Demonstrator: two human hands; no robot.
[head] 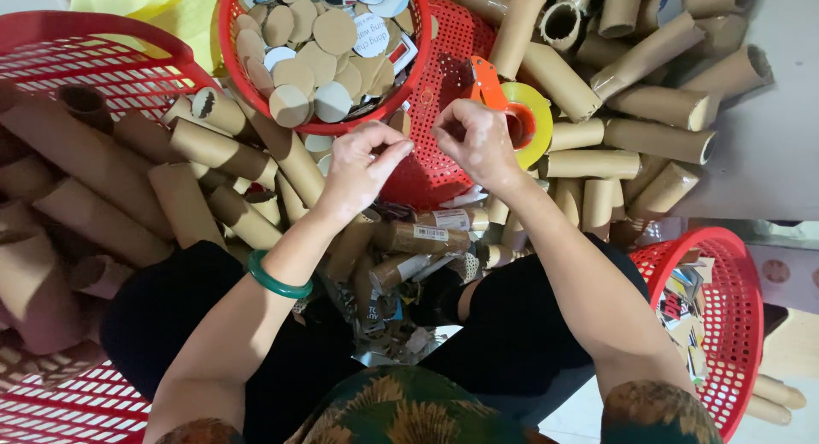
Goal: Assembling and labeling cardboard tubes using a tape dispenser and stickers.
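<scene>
Head view: left hand (363,167) and right hand (473,137) pinching fingertips, contents unclear, hovering close together over upturned red basket (426,175); basket of cardboard discs (320,43) and tape dispenser (516,111) sitting within reach.

A white barcode label (431,233) is lying on a brown cardboard tube (422,237); printed white round discs (368,34) are resting in the red basket (229,34).

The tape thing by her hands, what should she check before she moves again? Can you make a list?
1. Tape dispenser within reach of right hand: ok.
2. Left hand pinched near the right: ok.
3. Tape strip held between the fingers: cannot tell.
4. Red basket of cardboard discs close by: ok.
5. Cardboard tubes close to the left hand: ok.
</scene>
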